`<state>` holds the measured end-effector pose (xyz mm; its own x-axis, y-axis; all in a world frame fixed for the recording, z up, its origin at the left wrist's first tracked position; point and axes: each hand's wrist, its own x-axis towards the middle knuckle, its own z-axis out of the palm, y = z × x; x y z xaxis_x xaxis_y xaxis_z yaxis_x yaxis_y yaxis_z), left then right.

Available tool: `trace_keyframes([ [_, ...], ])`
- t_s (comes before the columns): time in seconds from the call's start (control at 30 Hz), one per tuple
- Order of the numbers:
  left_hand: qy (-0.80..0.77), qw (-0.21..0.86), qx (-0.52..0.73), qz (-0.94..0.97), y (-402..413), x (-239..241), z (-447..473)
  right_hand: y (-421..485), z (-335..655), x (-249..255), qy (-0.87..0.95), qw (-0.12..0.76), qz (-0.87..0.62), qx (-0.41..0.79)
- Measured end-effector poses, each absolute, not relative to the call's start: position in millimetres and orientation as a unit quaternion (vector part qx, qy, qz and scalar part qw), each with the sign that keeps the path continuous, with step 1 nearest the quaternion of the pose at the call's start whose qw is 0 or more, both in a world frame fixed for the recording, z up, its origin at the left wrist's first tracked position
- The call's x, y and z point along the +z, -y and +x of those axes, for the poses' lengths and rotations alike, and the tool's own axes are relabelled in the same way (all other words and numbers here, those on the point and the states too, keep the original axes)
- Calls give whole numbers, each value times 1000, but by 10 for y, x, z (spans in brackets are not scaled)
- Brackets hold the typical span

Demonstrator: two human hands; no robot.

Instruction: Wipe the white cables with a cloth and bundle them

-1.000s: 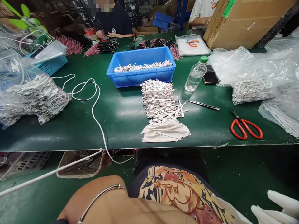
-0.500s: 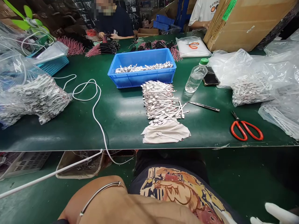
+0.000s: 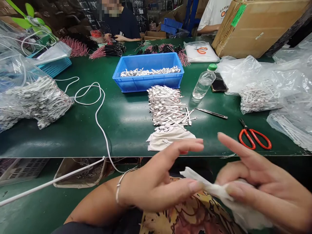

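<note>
In front of my shirt, my right hand [image 3: 258, 182] pinches a crumpled white glove [image 3: 248, 211] between thumb and bent fingers, its index finger stretched out. One end of the glove sticks out toward my left hand [image 3: 156, 182]. That hand is open, thumb and fingers apart, with the thumb tip at the glove's edge; I cannot tell if it touches. Beyond the hands, a beige cloth [image 3: 158, 138] lies at the table's front edge with one small white cable piece on it. A pile of short white cables [image 3: 165, 105] lies behind the cloth.
Behind the pile stands a blue bin [image 3: 146, 83] of white pieces. To the right are tweezers [image 3: 211, 113], red-handled scissors [image 3: 254, 136], a water bottle [image 3: 203, 84] and a phone [image 3: 219, 83]. Bagged cables [image 3: 41, 100] and a loose white cord [image 3: 99, 123] lie left.
Both hands have come up into the middle of the view. White glove fingers showed at the lower right corner before; now my bare right hand holds the crumpled glove near my left hand.
</note>
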<state>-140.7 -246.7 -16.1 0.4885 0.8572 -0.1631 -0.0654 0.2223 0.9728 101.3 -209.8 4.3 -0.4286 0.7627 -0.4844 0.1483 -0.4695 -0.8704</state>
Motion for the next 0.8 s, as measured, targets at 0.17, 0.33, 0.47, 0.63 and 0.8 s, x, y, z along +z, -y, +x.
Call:
trace_keyframes([
  [0.17, -377, 749, 288, 463, 2249, -290, -1286, 1999, 694, 51, 438, 258, -487, 711],
  [0.33, -405, 764, 313, 392, 2231, -300, -1406, 1921, 803, -146, 501, 225, -466, 694],
  [0.47, -408, 748, 342, 396, 2227, -209, -1425, 1822, 791, -240, 647, 106, -346, 671],
  [0.63, -424, 713, 290, 477, 2231, -166, -1393, 1807, 608, -322, 690, 118, -245, 671],
  [0.8, -424, 683, 272, 529, 2254, -150, -1447, 1852, 554, -393, 660, 152, -261, 688],
])
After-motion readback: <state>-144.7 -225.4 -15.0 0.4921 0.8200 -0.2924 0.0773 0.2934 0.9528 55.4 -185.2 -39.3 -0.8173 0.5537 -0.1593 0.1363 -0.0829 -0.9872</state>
